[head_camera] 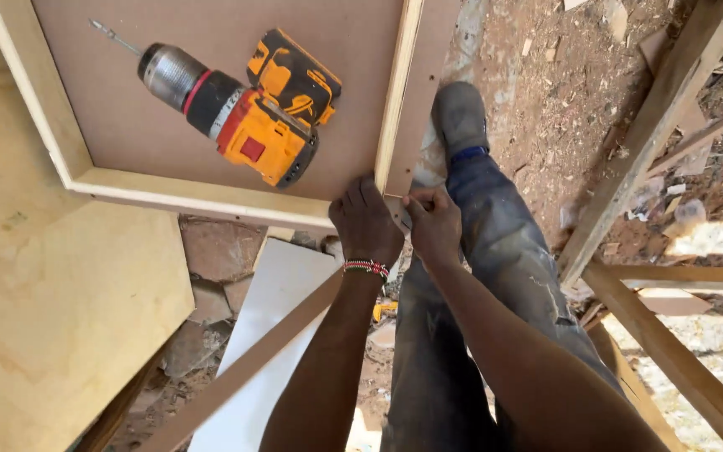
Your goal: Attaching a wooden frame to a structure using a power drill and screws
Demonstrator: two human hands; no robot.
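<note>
2 hands meet at near corner of 1 framed panel [211, 100]: left hand [366, 222], grip curled shut over the corner w/ 1 beaded wristband [366, 268], right hand [433, 222] just beside, grip pinched on a small pale strip [396, 207] at the panel's edge rail [398, 92]. Below the corner, 1 long batten [236, 372] over 1 white board [274, 318]. Farther in on the panel lies 1 yellow-black cordless drill [244, 105], bit pointing away from the corner.

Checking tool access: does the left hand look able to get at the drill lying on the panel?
Probably yes: the left hand rests at the frame's corner, and the drill lies uncovered on the panel just beyond, with only the low wooden rim between.
</note>
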